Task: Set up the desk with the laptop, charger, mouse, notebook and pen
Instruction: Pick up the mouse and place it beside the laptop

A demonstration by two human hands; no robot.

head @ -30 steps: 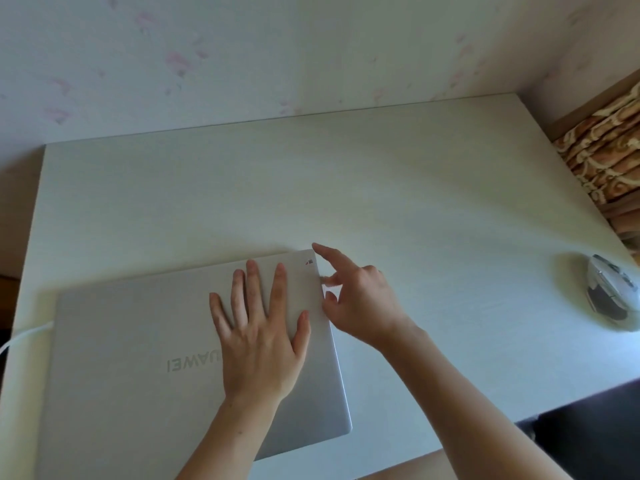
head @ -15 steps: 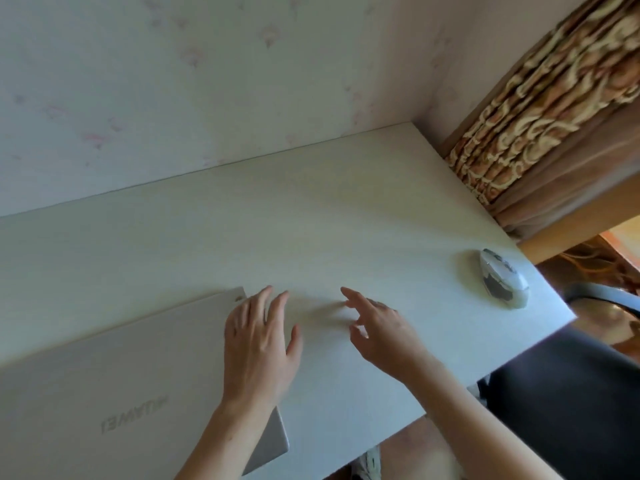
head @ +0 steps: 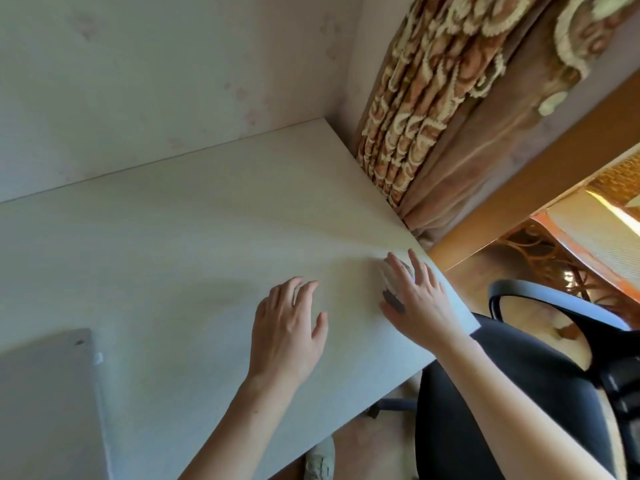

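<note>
1. Both hands have left the laptop [head: 45,403] since the earlier frames: the right hand [head: 417,299] has crossed to the mouse [head: 391,289] by the table's [head: 194,237] right edge, and the left hand [head: 287,327] has trailed after it onto bare tabletop. The view has also swung right, so the laptop now sits cut off at the lower left.
2. Right hand: its fingers are spread and laid over the mouse, covering most of it. I cannot tell whether they have closed round its sides yet.
3. Left hand: flat, fingers slightly apart, holding nothing, over the table between laptop and mouse.
4. Step in hand, as I judge it: taking the mouse to bring it nearer the laptop.
5. To do it well: settle the palm on the mouse's back, pinch its sides with thumb and outer fingers, then draw it inward, away from the right edge, since it lies close enough to be knocked off onto the chair [head: 540,393] side. Sliding rather than lifting seems safer on this smooth top.
6. Count: one laptop, closed; one mouse; two hands; one chair; one curtain [head: 433,109] past the far right corner.
7. Notebook and pen: none in view. A small white piece shows at the laptop's right side; I cannot tell whether it belongs to the charger.
</note>
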